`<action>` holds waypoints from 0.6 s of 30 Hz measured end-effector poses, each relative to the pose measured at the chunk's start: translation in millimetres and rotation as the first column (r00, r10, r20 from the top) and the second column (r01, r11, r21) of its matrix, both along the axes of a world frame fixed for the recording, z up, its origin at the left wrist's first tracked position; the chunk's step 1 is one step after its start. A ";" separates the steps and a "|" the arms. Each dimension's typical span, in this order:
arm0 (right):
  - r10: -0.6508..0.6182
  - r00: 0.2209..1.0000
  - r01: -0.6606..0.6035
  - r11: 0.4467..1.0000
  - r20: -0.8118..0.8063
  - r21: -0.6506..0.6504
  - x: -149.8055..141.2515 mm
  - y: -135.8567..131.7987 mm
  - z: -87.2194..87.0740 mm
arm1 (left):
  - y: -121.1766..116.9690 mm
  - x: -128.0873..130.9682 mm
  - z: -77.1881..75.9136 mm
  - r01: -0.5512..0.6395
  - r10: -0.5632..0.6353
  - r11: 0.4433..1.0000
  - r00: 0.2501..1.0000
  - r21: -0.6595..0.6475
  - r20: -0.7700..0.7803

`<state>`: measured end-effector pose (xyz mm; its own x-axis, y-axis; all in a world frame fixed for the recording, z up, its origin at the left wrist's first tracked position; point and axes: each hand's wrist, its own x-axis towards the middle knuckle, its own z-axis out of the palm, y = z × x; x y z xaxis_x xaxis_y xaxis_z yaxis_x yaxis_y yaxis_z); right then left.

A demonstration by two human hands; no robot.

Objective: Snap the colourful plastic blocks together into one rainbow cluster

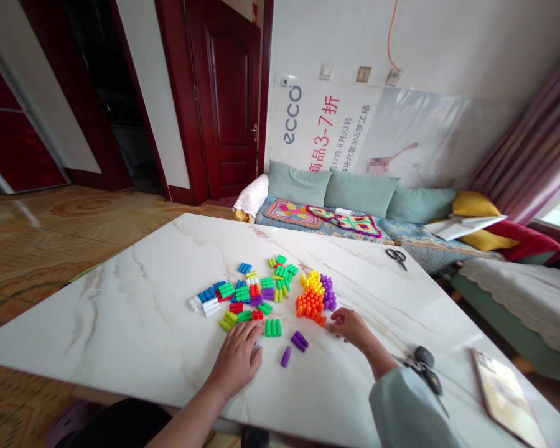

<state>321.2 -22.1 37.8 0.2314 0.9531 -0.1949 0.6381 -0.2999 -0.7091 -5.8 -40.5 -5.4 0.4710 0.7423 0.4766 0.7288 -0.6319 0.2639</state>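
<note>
Several small plastic building pieces (245,294) in blue, green, red, white and yellow lie scattered on a white marble table (135,311). Beside them stands a joined cluster of orange, yellow and purple pieces (315,295). My left hand (238,358) rests palm down near green pieces (273,327), fingers curled over the table; I cannot see anything in it. My right hand (350,326) reaches to the cluster's lower right, its fingertips at the orange part. Loose purple pieces (295,346) lie between my hands.
Black scissors (396,256) lie at the table's far right edge. A key bunch with a black fob (424,364) and a brown book (506,395) lie near my right sleeve. A sofa (354,214) with cushions stands behind the table, a red door (228,93) beyond.
</note>
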 end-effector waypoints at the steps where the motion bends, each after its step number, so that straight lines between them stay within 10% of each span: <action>1: 0.005 0.999 -0.007 0.999 0.037 0.049 -2.9 -0.1 -2.1 | -0.1 0.0 -0.1 -0.001 0.001 1.000 1.000 0.001 -0.001; 18: -0.053 0.987 0.004 0.954 0.155 0.300 -25.4 5.9 -22.2 | -0.5 -0.1 0.1 -0.006 0.005 1.000 0.999 -0.025 -0.033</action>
<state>295.7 -16.2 15.5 0.2638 0.9547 0.1379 0.7441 -0.1105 -0.6588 -5.9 -41.0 -5.3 0.4822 0.7566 0.4417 0.7409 -0.6212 0.2553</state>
